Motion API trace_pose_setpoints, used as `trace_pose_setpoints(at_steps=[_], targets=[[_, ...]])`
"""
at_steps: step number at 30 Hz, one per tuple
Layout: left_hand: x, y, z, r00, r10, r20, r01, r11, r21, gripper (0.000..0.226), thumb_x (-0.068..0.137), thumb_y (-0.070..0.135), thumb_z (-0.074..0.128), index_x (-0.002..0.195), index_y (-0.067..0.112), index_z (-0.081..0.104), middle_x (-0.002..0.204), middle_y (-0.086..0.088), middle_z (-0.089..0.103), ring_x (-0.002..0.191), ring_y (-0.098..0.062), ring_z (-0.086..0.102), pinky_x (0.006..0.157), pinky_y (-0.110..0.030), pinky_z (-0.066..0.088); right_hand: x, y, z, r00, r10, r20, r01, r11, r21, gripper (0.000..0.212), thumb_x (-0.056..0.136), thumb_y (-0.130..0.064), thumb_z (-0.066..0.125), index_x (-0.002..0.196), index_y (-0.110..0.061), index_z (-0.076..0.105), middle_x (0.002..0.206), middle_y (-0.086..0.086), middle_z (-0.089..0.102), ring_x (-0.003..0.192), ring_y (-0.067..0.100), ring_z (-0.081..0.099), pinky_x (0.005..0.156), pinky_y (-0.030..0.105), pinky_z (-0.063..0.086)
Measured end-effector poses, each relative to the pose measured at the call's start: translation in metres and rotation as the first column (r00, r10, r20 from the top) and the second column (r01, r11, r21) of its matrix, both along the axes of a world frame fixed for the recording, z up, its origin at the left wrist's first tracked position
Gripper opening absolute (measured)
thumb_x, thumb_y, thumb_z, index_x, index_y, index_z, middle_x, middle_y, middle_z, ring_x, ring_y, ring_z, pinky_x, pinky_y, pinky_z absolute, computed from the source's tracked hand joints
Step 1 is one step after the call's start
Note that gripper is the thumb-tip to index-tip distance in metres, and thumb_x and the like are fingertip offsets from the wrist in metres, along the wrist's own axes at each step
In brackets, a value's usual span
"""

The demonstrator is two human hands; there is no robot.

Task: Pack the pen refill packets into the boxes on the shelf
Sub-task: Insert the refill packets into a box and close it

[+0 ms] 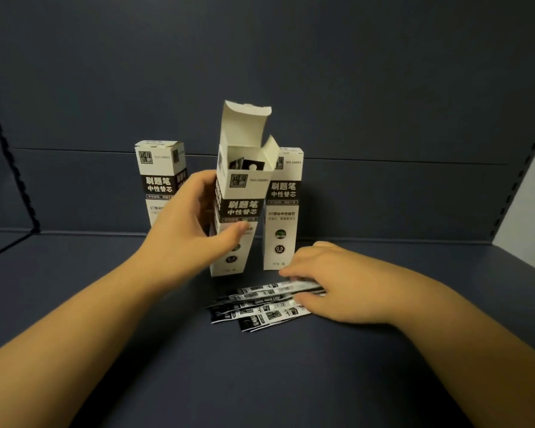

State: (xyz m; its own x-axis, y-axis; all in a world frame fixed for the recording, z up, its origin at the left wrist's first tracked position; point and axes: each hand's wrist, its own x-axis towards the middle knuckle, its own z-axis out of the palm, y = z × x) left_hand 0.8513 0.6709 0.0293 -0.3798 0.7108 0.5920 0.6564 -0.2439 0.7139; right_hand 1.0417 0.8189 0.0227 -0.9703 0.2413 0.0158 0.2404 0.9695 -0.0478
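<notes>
Three tall white-and-black refill boxes stand on the dark shelf. The middle box (244, 193) is tilted, its top flap open, with dark packets showing inside. My left hand (192, 223) grips this box around its left side, thumb across the front. A shut box (161, 177) stands behind on the left, another shut box (283, 208) on the right. Several black-and-white refill packets (260, 307) lie fanned on the shelf in front. My right hand (328, 282) rests on the right end of the pile, fingers curled on the upper packets.
The dark blue shelf floor (198, 381) stretches toward me. A back panel rises behind the boxes. A black wire divider (10, 168) stands at the left, and a perforated upright (516, 177) borders the right.
</notes>
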Motion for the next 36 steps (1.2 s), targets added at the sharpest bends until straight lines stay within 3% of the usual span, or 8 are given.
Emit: trace_pose_setpoints(at_steps=[9,13,17,27,33,36], targets=[[-0.008,-0.001,-0.004,1.0,0.01,0.008,-0.01,1.0,0.012,0.06,0.081,0.012,0.078,0.124,0.042,0.047,0.116,0.026,0.066,0.11,0.002,0.065,0.087,-0.014,0.053,0.008,-0.001,-0.001,0.999,-0.03,-0.04,0.029,0.999,-0.027,0.025,0.097,-0.037,0.054,0.122,-0.037,0.061,0.113,-0.021,0.055,0.11,-0.002,0.042,0.101,0.024,0.042],[-0.009,-0.002,-0.004,0.999,0.008,0.032,-0.008,1.0,0.017,0.061,0.082,0.009,0.077,0.125,0.04,0.047,0.113,0.026,0.067,0.109,0.002,0.065,0.08,-0.011,0.053,0.01,-0.001,0.0,0.996,-0.049,-0.073,0.047,0.998,-0.029,0.024,0.097,-0.038,0.059,0.12,-0.038,0.061,0.106,-0.021,0.057,0.103,-0.003,0.045,0.094,0.021,0.043],[-0.01,-0.002,-0.004,0.999,0.008,0.032,-0.009,1.0,0.021,0.061,0.082,0.009,0.077,0.126,0.038,0.047,0.113,0.027,0.066,0.108,0.004,0.065,0.081,-0.01,0.052,0.01,0.0,0.003,0.997,-0.061,-0.05,0.06,0.998,-0.032,0.032,0.096,-0.043,0.061,0.127,-0.038,0.061,0.107,-0.019,0.056,0.103,-0.002,0.045,0.096,0.025,0.043],[-0.007,-0.001,-0.003,1.0,0.015,0.004,-0.015,1.0,0.027,0.06,0.081,0.01,0.077,0.12,0.044,0.046,0.112,0.029,0.065,0.107,0.005,0.065,0.082,-0.01,0.052,0.015,0.0,0.005,0.992,-0.108,-0.066,0.101,0.991,-0.091,0.022,0.096,-0.051,0.056,0.104,-0.033,0.064,0.1,-0.014,0.06,0.095,0.002,0.055,0.089,0.034,0.051],[-0.01,-0.001,-0.005,0.999,0.025,0.02,-0.026,0.999,0.037,0.06,0.081,0.013,0.077,0.123,0.043,0.047,0.115,0.022,0.068,0.111,0.003,0.064,0.087,-0.013,0.053,0.014,-0.001,0.009,0.992,-0.093,-0.089,0.085,0.993,-0.084,0.018,0.092,-0.048,0.064,0.102,-0.034,0.063,0.096,-0.013,0.06,0.09,0.002,0.056,0.084,0.032,0.051],[-0.01,0.0,-0.005,0.999,0.028,0.023,-0.029,0.999,0.033,0.059,0.081,0.014,0.077,0.123,0.044,0.047,0.116,0.023,0.067,0.111,0.003,0.064,0.089,-0.015,0.053,0.014,-0.001,0.011,0.992,-0.102,-0.07,0.096,0.991,-0.09,0.021,0.095,-0.05,0.059,0.103,-0.032,0.065,0.097,-0.011,0.06,0.091,0.003,0.057,0.085,0.035,0.052]])
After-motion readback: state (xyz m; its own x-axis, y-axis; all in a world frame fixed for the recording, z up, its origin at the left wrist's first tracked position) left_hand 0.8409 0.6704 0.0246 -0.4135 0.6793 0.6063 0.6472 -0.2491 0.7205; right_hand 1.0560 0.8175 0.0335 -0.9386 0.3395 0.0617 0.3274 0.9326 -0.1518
